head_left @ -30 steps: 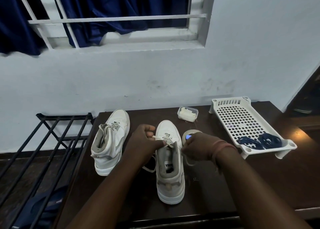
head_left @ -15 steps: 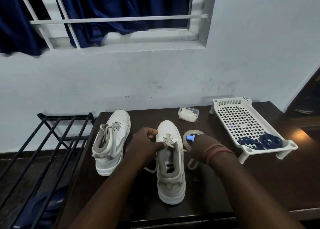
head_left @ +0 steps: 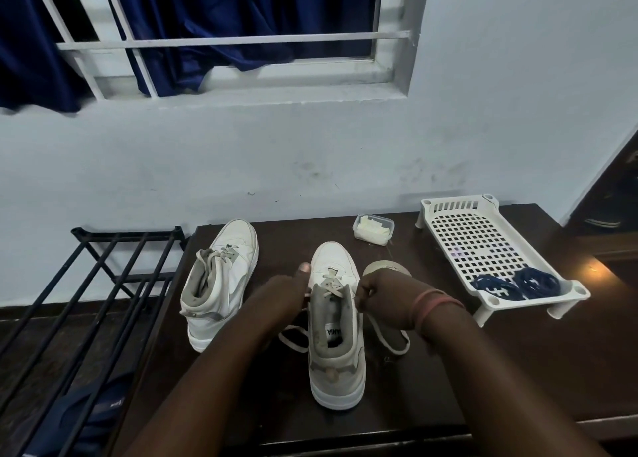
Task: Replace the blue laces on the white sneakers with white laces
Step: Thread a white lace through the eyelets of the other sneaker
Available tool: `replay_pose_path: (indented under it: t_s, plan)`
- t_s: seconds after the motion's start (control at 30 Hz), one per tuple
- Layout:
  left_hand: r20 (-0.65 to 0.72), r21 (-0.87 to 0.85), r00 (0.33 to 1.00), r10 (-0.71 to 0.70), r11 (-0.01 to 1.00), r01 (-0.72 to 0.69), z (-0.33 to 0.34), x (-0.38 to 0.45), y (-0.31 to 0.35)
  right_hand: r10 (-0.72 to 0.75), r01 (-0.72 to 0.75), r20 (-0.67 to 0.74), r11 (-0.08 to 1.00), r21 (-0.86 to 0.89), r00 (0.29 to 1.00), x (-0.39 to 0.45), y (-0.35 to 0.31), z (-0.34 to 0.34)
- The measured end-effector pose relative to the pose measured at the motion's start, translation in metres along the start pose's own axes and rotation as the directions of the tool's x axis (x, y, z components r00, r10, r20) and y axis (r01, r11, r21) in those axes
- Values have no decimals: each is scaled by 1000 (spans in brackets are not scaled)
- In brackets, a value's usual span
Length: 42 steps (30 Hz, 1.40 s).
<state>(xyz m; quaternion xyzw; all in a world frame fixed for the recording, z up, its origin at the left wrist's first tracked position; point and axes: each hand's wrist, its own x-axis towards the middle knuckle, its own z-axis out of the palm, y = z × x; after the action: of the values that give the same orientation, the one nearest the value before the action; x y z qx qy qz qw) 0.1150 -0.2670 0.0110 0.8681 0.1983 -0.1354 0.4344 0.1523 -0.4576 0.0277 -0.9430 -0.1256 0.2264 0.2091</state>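
Near sneaker (head_left: 336, 322) toe at 12 o'clock; left hand (head_left: 283, 297) and right hand (head_left: 386, 297) each pinch a white lace (head_left: 329, 292) end, flanking the collar

On the dark worktop (head_left: 483, 370) we see two white sneakers. Our left hand (head_left: 286, 296) and right hand (head_left: 386, 297) each pinch a white lace (head_left: 331, 285) end at the near sneaker (head_left: 336, 335). Blue laces (head_left: 516, 285) lie coiled in the white tray (head_left: 483, 242).

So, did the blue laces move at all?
No. The blue laces lie coiled in the same near corner of the white tray as before.
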Motion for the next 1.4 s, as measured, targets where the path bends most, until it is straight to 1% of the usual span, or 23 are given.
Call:
replay_pose_path:
  t_s: [0.13,0.23,0.37,0.53,0.57,0.63,0.7,0.8,0.87,0.9,0.93,1.0,1.03,1.1,1.13,1.17,1.2,1.23,1.27,1.3,1.33,1.37,1.4]
  plan:
    - [-85,-21,994,69,997,-71,-5,1,-8,20,-21,-64,1000,-2,998,-2,-2,-9]
    - [-161,-23,983,87,995,-92,-5,3,-12,75,-71,-118,997,35,990,-5,-4,-13]
    - [-190,109,977,99,991,-79,-3,4,-11,96,-92,-151,995,33,984,-10,-6,-14]
    - [-241,164,967,82,986,-43,-5,9,-15,101,-97,-161,995,33,982,-10,-8,-14]
    - [-262,197,961,94,979,-42,-3,9,-15,103,-102,-166,995,15,981,-11,-9,-13]
    - [-323,323,933,158,945,-48,2,6,-13,95,-95,-190,995,10,977,-11,-9,-12]
    - [-378,411,895,238,909,-68,6,2,-11,98,-85,-199,994,71,975,-11,-7,-13]
    - [-440,400,856,273,912,-85,7,-2,-6,131,-91,-182,973,213,975,-10,-2,-22]
    - [-478,347,814,329,922,-169,6,-7,-3,135,-50,-250,946,319,959,-9,0,-25]
    - [-467,279,812,349,930,-239,4,-10,-1,131,-7,-305,927,375,943,-8,0,-26]
    - [-424,172,845,326,945,-278,3,-14,2,129,35,-349,903,428,928,-8,-1,-26]
    - [-294,-10,929,224,971,-237,3,-21,6,101,134,-383,831,540,918,-8,-9,-27]
    - [-242,-56,952,188,977,-207,5,-23,6,64,188,-370,774,605,927,-8,-13,-26]
    - [-191,-159,970,150,970,-182,8,-24,2,-12,255,-328,656,711,945,-10,-23,-21]
    - [-182,-233,975,128,957,-170,8,-24,1,-45,270,-315,637,722,948,-10,-27,-16]
    - [-169,-322,981,93,936,-144,7,-24,0,-72,277,-305,648,710,950,-11,-30,-11]
    - [-142,-413,989,49,905,-104,7,-23,0,-100,277,-290,684,675,952,-10,-31,-5]
    - [-105,-485,994,7,873,-58,5,-22,0,-126,270,-270,752,601,954,-9,-33,-1]
    - [-70,-535,997,-25,845,-17,5,-21,0,-150,262,-269,851,454,951,-8,-32,3]
    - [-44,-567,998,-47,823,14,5,-19,-1,-175,257,-294,929,267,940,-7,-32,5]
    - [-27,-589,998,-61,807,34,6,-17,-2,-192,242,-325,963,121,926,-5,-31,7]
    - [-14,-607,997,-71,793,48,7,-15,-4,-197,232,-351,971,60,916,-5,-31,8]
    - [-3,-620,997,-76,783,58,7,-13,-5,-190,222,-365,974,48,911,-5,-32,9]
